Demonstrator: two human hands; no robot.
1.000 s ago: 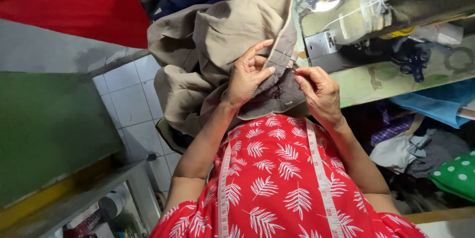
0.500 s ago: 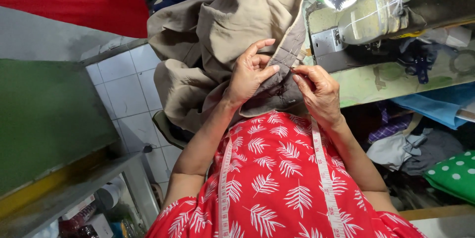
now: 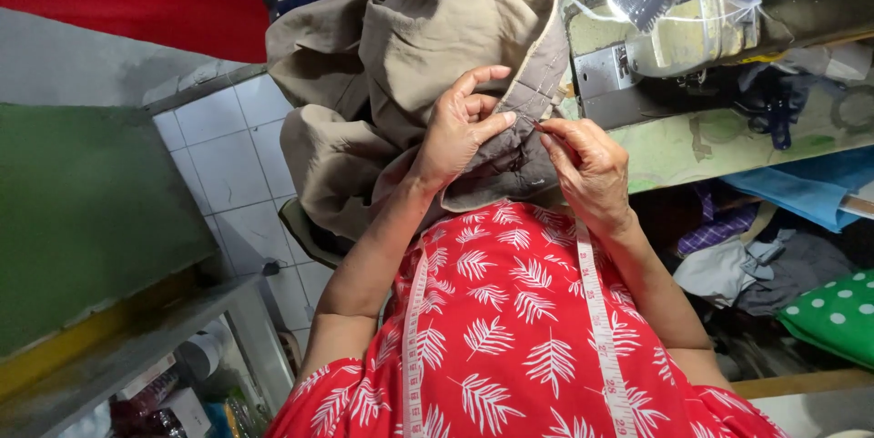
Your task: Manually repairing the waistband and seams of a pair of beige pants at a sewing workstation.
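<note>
Left fingers (image 3: pixel 482 110) and right fingers (image 3: pixel 555 133) close together, only narrow gap between tips. Khaki garment (image 3: pixel 410 46) bulks just beyond and beside left fingers; no free passage there. Sewing machine (image 3: pixel 674 37) crowds near side of right fingers, worktop (image 3: pixel 728 137) edge just beyond them. Open room well off from left fingers, over tiled floor (image 3: pixel 228 156). Green panel (image 3: pixel 82 210) bounds that gap.

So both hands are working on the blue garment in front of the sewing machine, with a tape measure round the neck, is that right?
Not quite: the garment is beige, not blue, as the head view shows. Both the left hand and right hand do hold it, before the sewing machine, tape measure draped.
</note>
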